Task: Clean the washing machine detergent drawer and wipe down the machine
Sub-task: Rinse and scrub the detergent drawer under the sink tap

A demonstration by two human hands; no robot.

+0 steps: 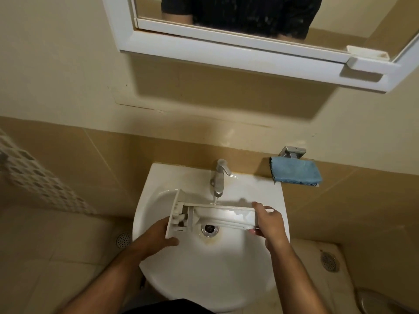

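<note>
Hands (158, 234) (269, 225) round ribbed plastic drawer (217, 215)

Small bathroom, warm yellowish light. Upper wall (68, 64) painted cream; lower wall clad in tan tiles (108, 155), a cracked seam running where paint meets tile. White-framed mirror cabinet (226, 51) mounted high on the wall, casting a dark shadow below it. White ceramic basin (204, 273) fixed against the tiled wall, chrome tap (218, 177) at its back edge, stained drain (209, 228) at the centre. Floor of beige tiles (68, 257), with round metal floor drains at left (123, 240) and right (330, 260). Perforated white panel (34, 177) at far left.
</note>
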